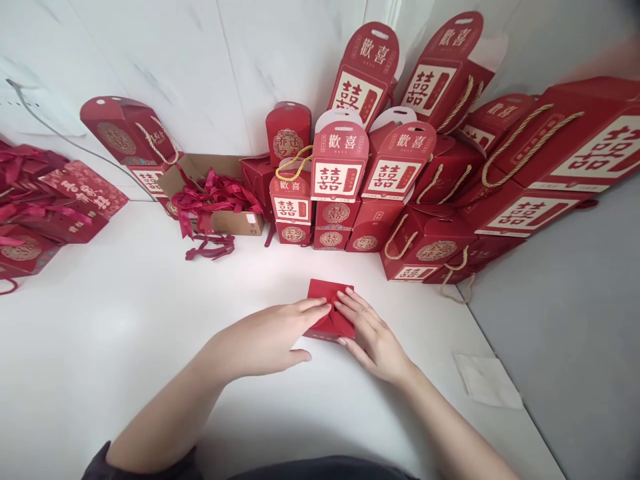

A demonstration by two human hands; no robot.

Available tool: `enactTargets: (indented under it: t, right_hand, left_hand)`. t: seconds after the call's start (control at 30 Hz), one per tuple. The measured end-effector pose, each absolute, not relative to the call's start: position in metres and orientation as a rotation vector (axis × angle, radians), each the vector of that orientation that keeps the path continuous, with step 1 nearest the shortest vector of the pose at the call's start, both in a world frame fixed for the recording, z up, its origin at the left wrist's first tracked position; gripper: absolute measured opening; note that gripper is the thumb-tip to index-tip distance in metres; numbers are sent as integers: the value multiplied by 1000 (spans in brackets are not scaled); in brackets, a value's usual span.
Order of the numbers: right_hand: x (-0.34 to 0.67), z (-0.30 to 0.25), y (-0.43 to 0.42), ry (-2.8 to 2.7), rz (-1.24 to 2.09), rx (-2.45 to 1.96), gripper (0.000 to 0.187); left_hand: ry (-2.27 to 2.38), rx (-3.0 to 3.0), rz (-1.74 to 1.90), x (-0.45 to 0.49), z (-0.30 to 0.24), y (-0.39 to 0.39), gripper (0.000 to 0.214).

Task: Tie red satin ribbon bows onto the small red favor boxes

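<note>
A small red paper box [327, 293] lies on the white table [125, 333] in front of me. My left hand [273, 337] rests on its left side, fingers stretched out and pressing the top flap. My right hand [370, 333] lies on its right side, fingers also extended and flat on the flaps. The fingertips of both hands meet over the middle of the box. Most of the box's near half is hidden under my fingers.
Many red gift boxes with gold rope handles [400, 180] are stacked along the back and right. A cardboard box of red ribbons [215, 197] stands at the back left. More red boxes [45, 207] lie at far left. A white paper sheet [487, 380] lies at right.
</note>
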State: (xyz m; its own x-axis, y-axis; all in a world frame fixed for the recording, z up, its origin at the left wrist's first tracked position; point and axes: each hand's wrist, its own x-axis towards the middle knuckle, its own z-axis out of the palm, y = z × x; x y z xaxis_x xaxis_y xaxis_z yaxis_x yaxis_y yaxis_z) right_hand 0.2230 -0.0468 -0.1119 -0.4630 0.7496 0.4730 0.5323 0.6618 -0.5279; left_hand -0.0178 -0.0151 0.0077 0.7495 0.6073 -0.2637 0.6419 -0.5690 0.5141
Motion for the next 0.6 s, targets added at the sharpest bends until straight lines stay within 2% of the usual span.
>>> enactTargets:
  t: [0.27, 0.43, 0.53, 0.6]
  right_hand:
    - [224, -111, -47, -2129, 391, -931, 52]
    - [225, -110, -49, -2164, 403, -956, 52]
    - [225, -109, -50, -2169, 400, -983, 52]
    - [224, -109, -51, -2165, 405, -990, 52]
  left_hand:
    - [893, 2400, -59, -4, 3, -27, 59]
    - [845, 2408, -2, -13, 23, -20, 48]
    - [1028, 2392, 87, -41, 34, 3, 33]
    - [1333, 2289, 181, -70, 32, 27, 35]
